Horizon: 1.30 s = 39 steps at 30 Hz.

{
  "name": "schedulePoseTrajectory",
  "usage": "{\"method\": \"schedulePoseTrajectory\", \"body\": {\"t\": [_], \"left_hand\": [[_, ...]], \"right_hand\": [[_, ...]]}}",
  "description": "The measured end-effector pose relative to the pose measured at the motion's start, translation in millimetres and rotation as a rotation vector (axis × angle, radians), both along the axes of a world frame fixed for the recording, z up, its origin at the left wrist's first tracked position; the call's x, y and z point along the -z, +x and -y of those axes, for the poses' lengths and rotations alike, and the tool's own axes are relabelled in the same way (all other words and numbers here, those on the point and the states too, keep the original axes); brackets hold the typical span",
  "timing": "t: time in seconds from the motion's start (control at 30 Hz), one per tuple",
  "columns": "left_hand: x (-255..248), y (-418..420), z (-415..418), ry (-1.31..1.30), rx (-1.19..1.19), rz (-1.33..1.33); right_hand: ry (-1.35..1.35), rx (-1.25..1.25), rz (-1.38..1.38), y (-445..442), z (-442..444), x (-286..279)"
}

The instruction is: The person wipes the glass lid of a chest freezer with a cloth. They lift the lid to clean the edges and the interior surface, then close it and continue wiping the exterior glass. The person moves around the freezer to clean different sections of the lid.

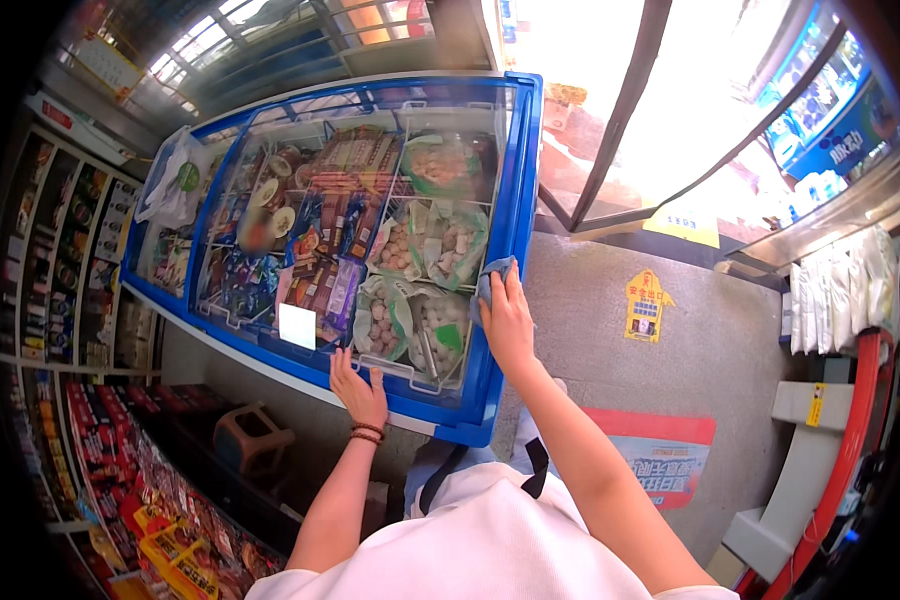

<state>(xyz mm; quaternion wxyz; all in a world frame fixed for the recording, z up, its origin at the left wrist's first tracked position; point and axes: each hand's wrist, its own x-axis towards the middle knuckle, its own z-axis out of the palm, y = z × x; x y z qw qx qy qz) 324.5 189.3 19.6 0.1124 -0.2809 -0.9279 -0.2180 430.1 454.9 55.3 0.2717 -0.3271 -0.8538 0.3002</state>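
Observation:
A chest freezer with a blue frame and sliding glass lids stands before me. My right hand presses a grey-blue cloth against the frame's right edge. My left hand lies on the near edge of the frame, thumb apart from the fingers, with nothing in it. Under the glass, wire baskets hold bags of round frozen food, brown wrapped packs and several tubs. A metal scoop or similar tool lies among the bags nearest my hands.
A white plastic bag lies on the freezer's far left end. Shelves of goods line the left side, with a plastic stool below. A glass door stands at the upper right. White bags hang at the right.

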Motion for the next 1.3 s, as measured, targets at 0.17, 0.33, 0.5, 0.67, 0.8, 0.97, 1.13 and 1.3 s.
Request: {"method": "schedulePoseTrajectory", "body": {"t": [0.17, 0.33, 0.5, 0.67, 0.8, 0.97, 1.13, 1.3], "left_hand": [[-2, 96, -68, -0.02, -0.022, 0.096], [-5, 107, -79, 0.027, -0.137, 0.076], [-12, 109, -84, 0.044, -0.148, 0.084], [-9, 110, -83, 0.066, -0.158, 0.081], [-10, 110, -78, 0.064, -0.175, 0.093], [-11, 107, -76, 0.035, -0.13, 0.131], [-10, 107, -76, 0.085, -0.107, 0.15], [-15, 104, -84, 0.077, -0.103, 0.181]], "right_hand": [[0.118, -0.363, 0.004, 38, -13, 17], [0.246, -0.545, 0.014, -3, -98, 15], [0.36, -0.392, 0.093, -60, -188, 13], [0.399, -0.261, 0.119, -70, -183, 17], [0.281, -0.428, 0.05, -13, -90, 21], [0.023, -0.822, 0.174, 75, 19, 21], [0.017, -0.448, -0.016, 63, -26, 17], [-0.472, -0.115, -0.096, 29, -37, 14]]}}
